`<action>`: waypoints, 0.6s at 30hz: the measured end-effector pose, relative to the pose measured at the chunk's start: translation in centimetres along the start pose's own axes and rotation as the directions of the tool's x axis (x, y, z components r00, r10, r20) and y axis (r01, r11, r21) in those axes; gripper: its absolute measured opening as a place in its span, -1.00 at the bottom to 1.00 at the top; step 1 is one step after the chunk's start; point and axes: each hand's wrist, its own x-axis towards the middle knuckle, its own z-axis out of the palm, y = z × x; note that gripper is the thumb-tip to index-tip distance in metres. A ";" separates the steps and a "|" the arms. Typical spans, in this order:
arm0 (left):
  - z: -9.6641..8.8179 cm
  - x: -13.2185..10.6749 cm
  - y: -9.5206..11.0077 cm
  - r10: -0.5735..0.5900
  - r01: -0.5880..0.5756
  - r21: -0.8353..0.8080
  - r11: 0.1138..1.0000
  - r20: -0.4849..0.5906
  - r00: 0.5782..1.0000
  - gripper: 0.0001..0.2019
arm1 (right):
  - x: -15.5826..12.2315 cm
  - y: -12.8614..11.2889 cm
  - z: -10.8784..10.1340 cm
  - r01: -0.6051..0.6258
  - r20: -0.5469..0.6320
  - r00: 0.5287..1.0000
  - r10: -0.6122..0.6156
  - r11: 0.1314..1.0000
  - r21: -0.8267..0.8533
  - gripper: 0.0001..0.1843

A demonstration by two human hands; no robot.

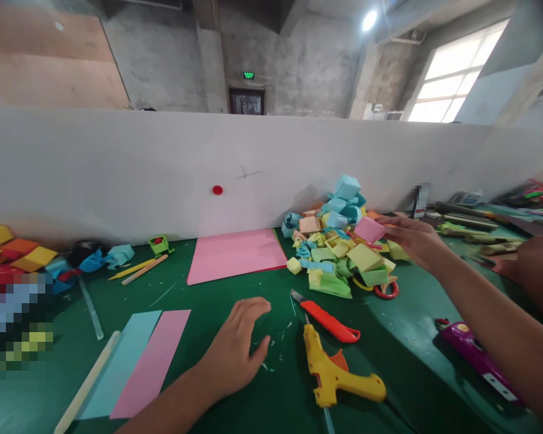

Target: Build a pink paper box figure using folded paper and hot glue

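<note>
My left hand (236, 345) hovers over the green table with fingers curved and thumb apart, nothing in it. Reaching to the paper pile, my right hand (409, 236) has its fingertips on a small pink paper cube (370, 230), seemingly pinching it. Under and around that cube lie folded paper pieces in yellow, green and orange (364, 258), topped by light blue paper cubes (346, 187). Between my hands rest a red utility knife (330, 321), its blade end showing, and a yellow hot glue gun (323, 367).
Pink sheets (238, 256) lie against the white partition (163, 157). Blue (127, 355) and pink (156, 361) paper strips lie at left beside a pale stick (88, 383). A purple tool (477, 355) sits under my right forearm. Another person's hand (538, 271) is at the right edge.
</note>
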 end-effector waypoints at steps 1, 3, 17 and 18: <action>0.0 0.0 0.0 -0.002 0.002 -0.001 1.000 0.003 1.000 -0.51 | 0.1 -0.2 0.0 0.010 0.016 1.000 -0.010 1.000 0.010 -0.70; -0.1 0.0 0.0 -0.010 0.010 0.000 1.000 0.013 1.000 -0.51 | 0.2 -0.6 0.0 0.028 0.058 0.998 -0.030 0.999 0.036 -0.81; -0.5 0.4 0.3 0.035 -0.038 0.027 0.999 0.108 0.994 -0.67 | 1.7 -2.5 2.5 0.057 0.181 0.982 -0.045 0.996 -0.063 -0.66; -0.5 0.4 0.4 0.039 -0.042 0.027 0.999 0.109 0.993 -0.68 | 1.7 -2.5 2.5 0.065 0.174 0.983 -0.051 0.995 -0.073 -0.65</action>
